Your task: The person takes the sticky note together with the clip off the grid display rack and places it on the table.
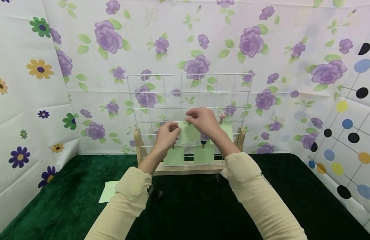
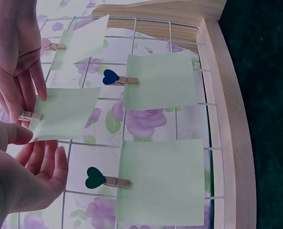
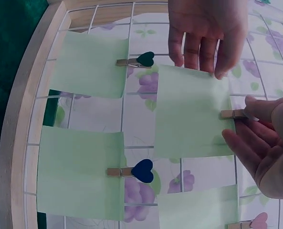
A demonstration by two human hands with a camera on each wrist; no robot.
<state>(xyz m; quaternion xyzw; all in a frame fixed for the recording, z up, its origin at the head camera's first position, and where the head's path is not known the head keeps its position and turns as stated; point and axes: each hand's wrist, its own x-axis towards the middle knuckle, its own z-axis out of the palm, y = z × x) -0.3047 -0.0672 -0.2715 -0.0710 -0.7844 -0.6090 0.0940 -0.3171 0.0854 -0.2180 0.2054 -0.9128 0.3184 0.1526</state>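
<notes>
A pale green square of paper (image 3: 193, 112) lies against a white wire grid (image 1: 216, 90). My right hand (image 1: 204, 122) pinches a small wooden clothespin (image 3: 233, 114) at the paper's top edge; the thumb mostly hides its pale ornament. My left hand (image 1: 166, 136) holds the same paper's left edge, thumb in front and fingertips partly behind. Below hang two more green papers, one under a dark green heart clothespin (image 2: 108, 180), one under a dark blue heart clothespin (image 2: 120, 78). To the right, another green paper (image 2: 81, 43) hangs from a pink heart clothespin (image 2: 53, 46).
The grid stands in a wooden base (image 1: 188, 170) with upright side posts (image 1: 139, 146). A loose pale green paper (image 1: 108, 191) lies on the dark green cloth (image 1: 67, 193), left of my left forearm. Behind the grid hangs a floral backdrop (image 1: 172, 20).
</notes>
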